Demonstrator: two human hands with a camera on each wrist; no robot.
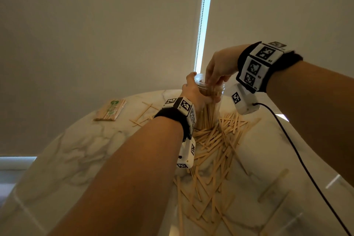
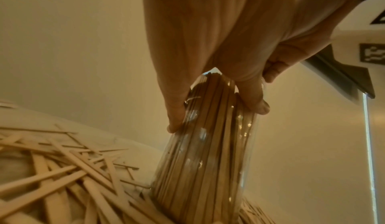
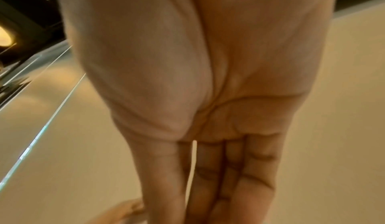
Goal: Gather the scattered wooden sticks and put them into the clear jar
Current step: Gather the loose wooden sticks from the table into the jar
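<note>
The clear jar (image 1: pixel 209 110) stands upright on the marble table, packed with upright wooden sticks. My left hand (image 1: pixel 193 92) grips its upper part; in the left wrist view, thumb and fingers (image 2: pixel 252 95) curl round the jar (image 2: pixel 204 161). My right hand (image 1: pixel 216 69) is above the jar's mouth, fingers pointing down into it onto the stick tops. The right wrist view shows this hand (image 3: pixel 208 170) with straight fingers held together. Many loose sticks (image 1: pixel 214 149) lie heaped in front of the jar, and the same sticks (image 2: pixel 62 178) show beside its base.
A wrapped packet of sticks (image 1: pixel 110 110) lies at the table's far left, with a few stray sticks (image 1: pixel 143 115) near it. The round marble table (image 1: pixel 80 145) ends just behind the jar. A black cable (image 1: pixel 298 159) hangs from my right wrist. A blind cord (image 1: pixel 200 19) hangs behind.
</note>
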